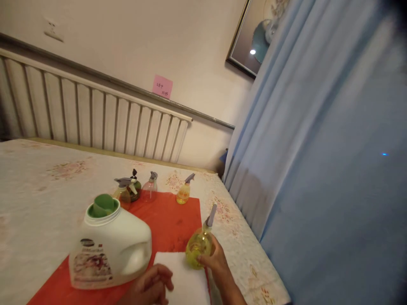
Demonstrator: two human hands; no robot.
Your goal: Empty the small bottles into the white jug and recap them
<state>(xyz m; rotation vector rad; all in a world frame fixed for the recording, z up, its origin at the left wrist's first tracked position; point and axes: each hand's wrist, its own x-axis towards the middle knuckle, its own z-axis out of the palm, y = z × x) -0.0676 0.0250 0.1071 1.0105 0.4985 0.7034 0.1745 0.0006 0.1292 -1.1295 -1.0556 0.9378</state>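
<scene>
My right hand (218,260) is wrapped round a spray bottle (199,248) with yellow liquid and a grey trigger head, tilted slightly to the right above a white sheet (181,275). Left of it, my left hand (152,284) hovers by the sheet's left edge, fingers loosely bent and apart, with nothing in them. Close to that hand stands a big white jug (111,250) with a handle, a printed label and a green cup-like piece (103,205) in its mouth. Both the jug and the sheet lie on a red cloth (170,220).
Toward the back stand another yellow spray bottle (183,192), a pinkish clear one (150,188), a dark green one (136,188) and a pale one (123,192). Behind the flowered tablecloth (63,182) runs a radiator (95,114). A blue curtain (295,127) hangs along the right.
</scene>
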